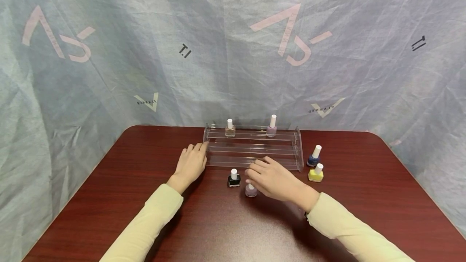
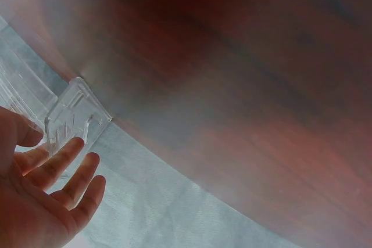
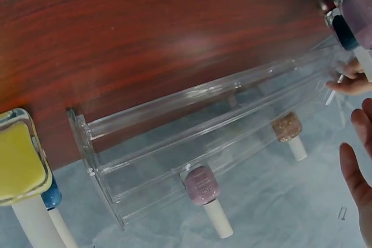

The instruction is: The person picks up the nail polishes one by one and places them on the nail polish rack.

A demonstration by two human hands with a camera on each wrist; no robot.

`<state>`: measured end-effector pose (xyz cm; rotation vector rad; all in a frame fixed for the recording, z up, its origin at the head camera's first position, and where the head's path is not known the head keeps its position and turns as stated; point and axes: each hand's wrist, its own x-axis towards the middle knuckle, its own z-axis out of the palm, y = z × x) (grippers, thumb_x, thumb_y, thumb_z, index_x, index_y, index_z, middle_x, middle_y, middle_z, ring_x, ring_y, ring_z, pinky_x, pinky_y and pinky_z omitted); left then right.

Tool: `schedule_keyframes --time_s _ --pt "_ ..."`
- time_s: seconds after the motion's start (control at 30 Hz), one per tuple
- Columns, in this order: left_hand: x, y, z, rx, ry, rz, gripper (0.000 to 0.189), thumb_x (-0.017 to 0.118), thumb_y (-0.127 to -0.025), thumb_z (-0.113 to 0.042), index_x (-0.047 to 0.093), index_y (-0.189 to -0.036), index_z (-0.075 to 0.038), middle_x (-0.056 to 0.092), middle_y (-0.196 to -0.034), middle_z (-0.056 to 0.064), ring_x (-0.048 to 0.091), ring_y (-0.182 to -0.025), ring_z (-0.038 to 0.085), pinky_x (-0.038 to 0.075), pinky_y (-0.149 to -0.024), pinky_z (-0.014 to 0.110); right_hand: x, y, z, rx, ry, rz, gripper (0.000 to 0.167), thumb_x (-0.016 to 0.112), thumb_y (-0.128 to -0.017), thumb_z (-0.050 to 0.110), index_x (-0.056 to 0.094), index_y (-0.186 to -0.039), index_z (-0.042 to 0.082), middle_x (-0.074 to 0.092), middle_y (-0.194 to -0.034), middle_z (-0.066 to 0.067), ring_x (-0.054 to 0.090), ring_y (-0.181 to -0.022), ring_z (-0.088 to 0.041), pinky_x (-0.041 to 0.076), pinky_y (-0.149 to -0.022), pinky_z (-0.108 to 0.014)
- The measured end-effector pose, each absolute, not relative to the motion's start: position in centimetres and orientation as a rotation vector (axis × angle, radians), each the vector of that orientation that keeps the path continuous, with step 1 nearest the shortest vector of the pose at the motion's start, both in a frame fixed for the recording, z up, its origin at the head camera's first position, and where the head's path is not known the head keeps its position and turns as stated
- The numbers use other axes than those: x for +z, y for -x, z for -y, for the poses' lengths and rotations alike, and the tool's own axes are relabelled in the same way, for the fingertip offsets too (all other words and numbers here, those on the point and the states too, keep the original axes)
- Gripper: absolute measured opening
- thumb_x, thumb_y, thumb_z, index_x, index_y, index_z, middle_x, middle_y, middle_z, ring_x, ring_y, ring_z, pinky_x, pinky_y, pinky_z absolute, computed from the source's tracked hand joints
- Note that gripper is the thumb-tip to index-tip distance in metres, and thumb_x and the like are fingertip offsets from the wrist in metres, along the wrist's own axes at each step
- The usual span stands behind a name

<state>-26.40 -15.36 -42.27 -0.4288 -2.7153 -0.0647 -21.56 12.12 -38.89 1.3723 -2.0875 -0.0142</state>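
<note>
My left hand (image 1: pixel 190 161) is at the left end of the clear acrylic tiered rack (image 1: pixel 251 159), thumb and index finger pinching its side panel (image 2: pixel 78 114); the other fingers are spread. My right hand (image 1: pixel 271 179) pinches the white cap of a lilac nail polish bottle (image 1: pixel 251 191) in front of the rack. In the right wrist view, the fingertips on that cap are out of frame. Left of it stands a black nail polish bottle (image 1: pixel 234 178). On the rack's top tier are a glittery brown nail polish bottle (image 1: pixel 229 129) and another lilac bottle (image 1: pixel 271 128).
To the right of the rack stand a dark blue nail polish bottle (image 1: pixel 314 157) and, in front of it, a yellow one (image 1: pixel 315 174). A dark red wooden table (image 1: pixel 218 229) carries everything. Behind its far edge hangs a printed grey-blue cloth (image 1: pixel 225 76).
</note>
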Motion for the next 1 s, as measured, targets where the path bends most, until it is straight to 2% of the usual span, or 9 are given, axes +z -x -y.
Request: schedule_keyframes --time_s 0.13,0.33,0.53,1.0 --pt "-42.3 26.4 15.4 -0.062 0.43 2.717 0.043 0.052 -0.089 -0.016 0.048 -0.131 -0.008 0.059 -0.118 0.009 0.055 -0.101 0.031 0.045 -0.08 0.043 -39.2 21.4 -12.2 0.002 -1.382 2.109 0.012 0.053 -0.09 0.028 0.055 -0.087 0.017 0.054 -0.082 0.006 0.05 -0.076 -0.012 0.037 -0.066 -0.028" --pt "-42.3 26.4 15.3 -0.069 0.429 2.711 0.043 0.053 -0.089 -0.016 0.048 -0.131 -0.008 0.059 -0.117 0.009 0.055 -0.101 0.031 0.045 -0.08 0.043 -39.7 21.3 -12.3 0.022 -1.396 2.128 0.009 0.055 -0.089 0.025 0.055 -0.089 0.016 0.055 -0.084 0.006 0.052 -0.078 -0.013 0.042 -0.068 -0.032" --pt "-42.4 26.4 15.4 -0.079 0.43 2.706 0.042 0.052 -0.089 -0.015 0.049 -0.13 -0.008 0.059 -0.117 0.009 0.055 -0.101 0.031 0.045 -0.08 0.043 -40.0 21.2 -12.3 -0.002 -1.412 2.109 0.01 0.061 -0.084 0.021 0.055 -0.089 0.015 0.055 -0.083 0.006 0.051 -0.077 -0.013 0.038 -0.065 -0.028" --pt "-42.4 26.5 15.4 -0.08 0.426 2.714 0.043 0.053 -0.088 -0.016 0.048 -0.131 -0.008 0.059 -0.117 0.01 0.055 -0.101 0.031 0.045 -0.08 0.044 -40.0 21.2 -12.2 -0.041 -1.429 2.114 0.006 0.056 -0.086 0.018 0.054 -0.09 0.015 0.053 -0.082 0.005 0.051 -0.077 -0.013 0.04 -0.064 -0.028"
